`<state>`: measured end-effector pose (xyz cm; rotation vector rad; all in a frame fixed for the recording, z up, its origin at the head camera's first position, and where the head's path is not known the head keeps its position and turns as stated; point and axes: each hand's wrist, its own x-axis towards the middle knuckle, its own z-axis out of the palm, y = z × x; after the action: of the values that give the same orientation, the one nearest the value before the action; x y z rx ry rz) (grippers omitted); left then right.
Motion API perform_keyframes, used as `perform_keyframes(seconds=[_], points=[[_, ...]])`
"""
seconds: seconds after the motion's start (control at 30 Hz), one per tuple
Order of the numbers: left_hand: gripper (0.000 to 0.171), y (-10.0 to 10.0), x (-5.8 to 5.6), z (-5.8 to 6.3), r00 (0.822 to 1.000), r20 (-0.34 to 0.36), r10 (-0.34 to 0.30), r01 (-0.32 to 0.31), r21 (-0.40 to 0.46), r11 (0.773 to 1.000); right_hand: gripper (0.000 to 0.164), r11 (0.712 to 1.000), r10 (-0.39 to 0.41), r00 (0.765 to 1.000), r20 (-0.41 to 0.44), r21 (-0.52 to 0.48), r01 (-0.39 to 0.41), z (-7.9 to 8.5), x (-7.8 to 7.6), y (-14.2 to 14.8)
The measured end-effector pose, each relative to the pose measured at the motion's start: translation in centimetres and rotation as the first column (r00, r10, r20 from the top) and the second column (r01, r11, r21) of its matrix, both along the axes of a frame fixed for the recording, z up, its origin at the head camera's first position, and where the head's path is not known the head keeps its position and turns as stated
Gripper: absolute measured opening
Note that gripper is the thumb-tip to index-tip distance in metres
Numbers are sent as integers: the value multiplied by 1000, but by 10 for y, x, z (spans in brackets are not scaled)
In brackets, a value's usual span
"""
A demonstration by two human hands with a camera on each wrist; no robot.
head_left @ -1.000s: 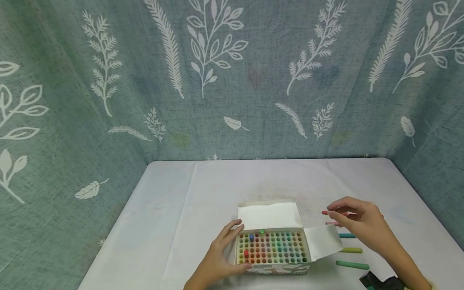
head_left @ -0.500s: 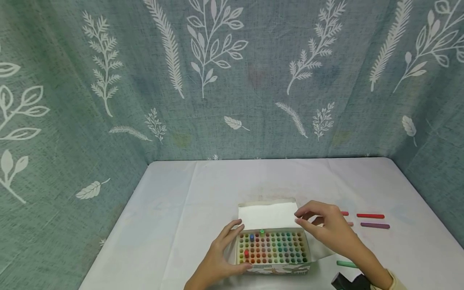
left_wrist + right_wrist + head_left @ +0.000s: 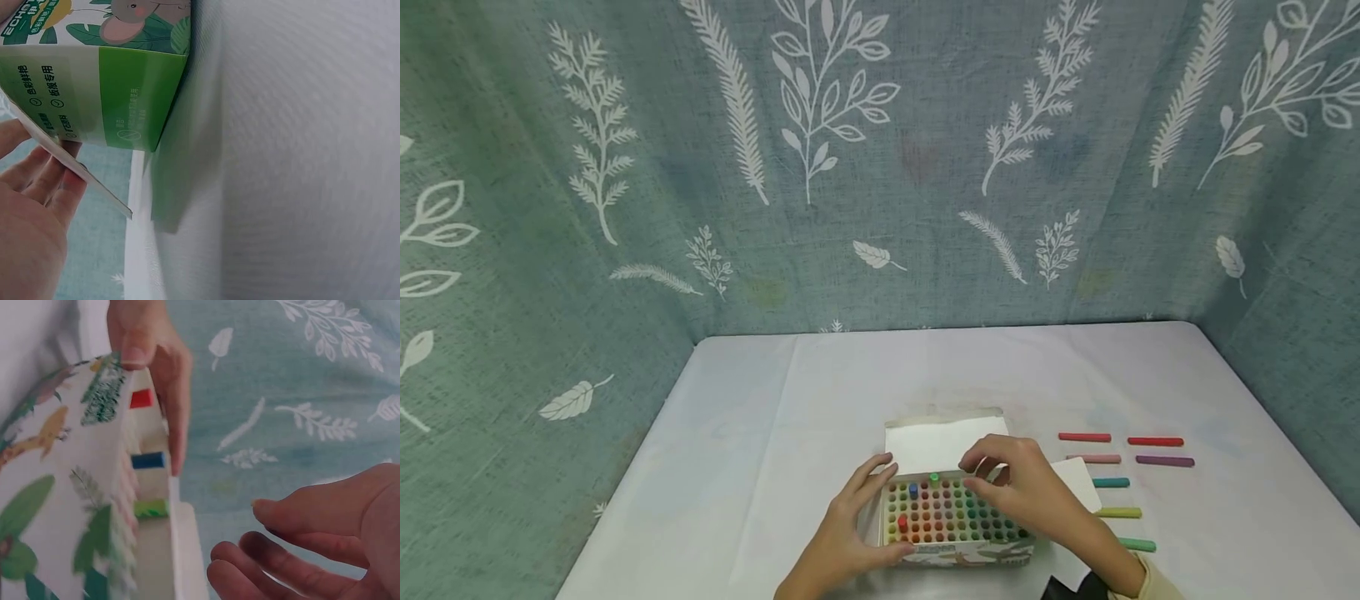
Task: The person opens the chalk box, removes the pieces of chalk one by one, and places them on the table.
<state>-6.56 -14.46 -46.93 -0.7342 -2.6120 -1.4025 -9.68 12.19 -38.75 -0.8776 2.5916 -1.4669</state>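
A printed cardboard chalk box stands with its lid raised, its insert full of small round holes. Red, blue and green chalk sticks poke out of it. My left hand grips the box's left end, thumb at the front and fingers at the back corner. In the left wrist view, its fingers lie against a side flap. My right hand is over the box's back right part, hiding some holes. In the right wrist view its thumb and fingers are bent and apart, with nothing between them.
Loose chalk sticks lie right of the box: red, darker red, pink, purple, teal, yellow-green and green. The right flap sticks out beside them. A leaf-print curtain surrounds the white table.
My right hand has left a red chalk stick on the table and moved left, over the box. My left hand keeps its grip. The head view has shifted slightly.
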Motion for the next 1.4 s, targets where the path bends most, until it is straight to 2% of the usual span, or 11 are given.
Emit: perform_keyframes(seconds=[0.2, 0.37, 0.47, 0.63, 0.8, 0.9, 1.0, 1.17, 1.4], points=[[86, 0, 1, 2, 1000, -27, -2, 1, -9, 1000, 7, 1000, 14, 1000, 18, 24, -15, -11, -1, -17], [82, 6, 6, 20, 1000, -26, -16, 17, 26, 1000, 12, 998, -6, 1000, -22, 58, 7, -19, -1, -32], [79, 9, 10, 35, 1000, -19, -23, 24, 39, 999, 11, 992, -39, 998, -55, 120, 45, -22, 0, -41], [79, 9, 12, 40, 999, -33, -36, 37, 36, 999, 10, 956, -122, 982, -147, 248, 156, -25, 2, -54], [80, 9, 9, 29, 999, -26, -23, 24, 31, 999, 13, 912, -174, 941, -289, 314, 265, -28, 4, -62], [82, 5, 5, 13, 999, -37, -8, 9, 9, 1000, 14, 897, -191, 919, -346, 318, 307, -31, 4, -66], [84, 2, 2, 3, 999, -32, -1, 1, -5, 1000, 14, 894, -208, 906, -369, 304, 329, -32, 3, -67], [83, 0, 2, 0, 1000, -18, -4, 4, 3, 1000, 15, 897, -230, 895, -382, 274, 347, -33, 3, -68], [81, 0, 3, 1, 999, -47, 1, -2, -13, 1000, 15, 900, -254, 883, -394, 237, 365, -30, 5, -69]])
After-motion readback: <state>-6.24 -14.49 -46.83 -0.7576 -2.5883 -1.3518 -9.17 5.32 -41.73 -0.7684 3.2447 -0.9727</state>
